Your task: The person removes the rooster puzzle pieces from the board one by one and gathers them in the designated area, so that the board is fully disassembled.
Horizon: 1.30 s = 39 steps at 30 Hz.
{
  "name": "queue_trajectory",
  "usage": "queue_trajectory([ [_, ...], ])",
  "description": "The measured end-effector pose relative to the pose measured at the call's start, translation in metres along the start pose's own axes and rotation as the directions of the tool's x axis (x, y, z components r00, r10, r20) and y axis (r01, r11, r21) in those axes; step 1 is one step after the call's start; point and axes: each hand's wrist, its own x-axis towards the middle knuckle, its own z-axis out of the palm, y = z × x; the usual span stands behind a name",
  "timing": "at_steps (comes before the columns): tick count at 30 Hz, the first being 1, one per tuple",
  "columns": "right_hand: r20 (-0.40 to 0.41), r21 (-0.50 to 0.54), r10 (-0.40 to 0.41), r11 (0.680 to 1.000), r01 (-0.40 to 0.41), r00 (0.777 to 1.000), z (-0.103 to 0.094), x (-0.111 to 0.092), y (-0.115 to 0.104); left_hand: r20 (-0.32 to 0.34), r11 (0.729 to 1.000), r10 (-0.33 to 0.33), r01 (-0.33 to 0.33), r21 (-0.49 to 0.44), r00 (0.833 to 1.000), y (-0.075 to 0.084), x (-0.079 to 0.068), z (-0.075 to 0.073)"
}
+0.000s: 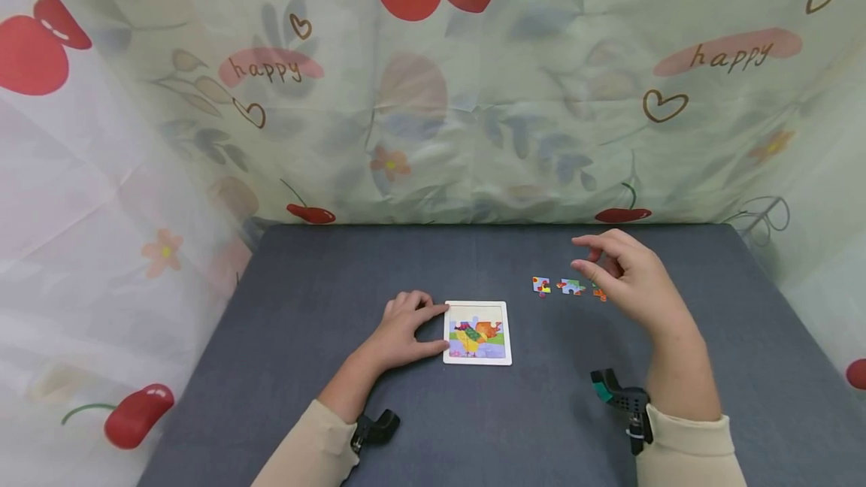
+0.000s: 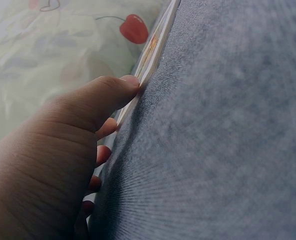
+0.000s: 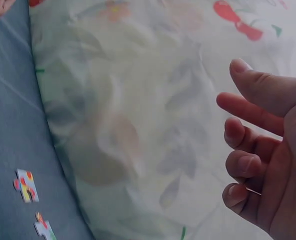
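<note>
A small white-framed jigsaw puzzle (image 1: 507,333) lies on the table, its picture partly filled, with the upper part showing a pale bare backing. At its left edge my left hand (image 1: 406,329) rests, the thumb and index fingertip touching the frame; the left wrist view shows the thumb (image 2: 130,82) against the frame's side (image 2: 160,47). My right hand (image 1: 632,276) hovers over the table to the right, thumb and index finger apart with nothing between them. Near it lie loose puzzle pieces: one (image 1: 541,285), another (image 1: 571,287), and a third (image 1: 599,293) partly hidden by the hand.
Both hands are above a dark grey cloth-covered table (image 1: 473,427). A printed curtain (image 1: 473,96) with cherries and hearts stands behind it and along the sides. Each wrist wears a black camera mount, such as the right one (image 1: 629,400).
</note>
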Motion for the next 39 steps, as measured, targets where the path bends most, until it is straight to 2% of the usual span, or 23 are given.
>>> queue_trajectory([
  [11, 0.081, 0.027, -0.129, 0.992, 0.127, 0.988, 0.027, 0.007, -0.018, 0.005, 1.000, 0.005, -0.005, -0.002, 1.000, 0.001, -0.001, -0.002],
  [23, 0.232, 0.026, -0.142, 0.990, 0.140, 0.962, 0.063, 0.009, -0.031, 0.001, 1.000, 0.009, -0.009, -0.008, 1.000, 0.001, -0.001, -0.002],
  [31, 0.357, 0.064, -0.147, 0.989, 0.133, 0.922, 0.092, 0.009, -0.037, 0.003, 1.000, 0.006, -0.006, -0.013, 1.000, 0.001, 0.000, -0.002],
  [35, 0.432, 0.062, -0.124, 0.992, 0.108, 0.893, 0.108, 0.008, -0.038, 0.001, 1.000, 0.014, -0.014, -0.010, 1.000, 0.000, -0.001, -0.002],
  [39, 0.503, 0.009, -0.085, 0.996, 0.093, 0.860, 0.129, 0.005, -0.033, 0.000, 1.000, 0.021, -0.021, -0.008, 1.000, 0.000, 0.000, -0.003],
])
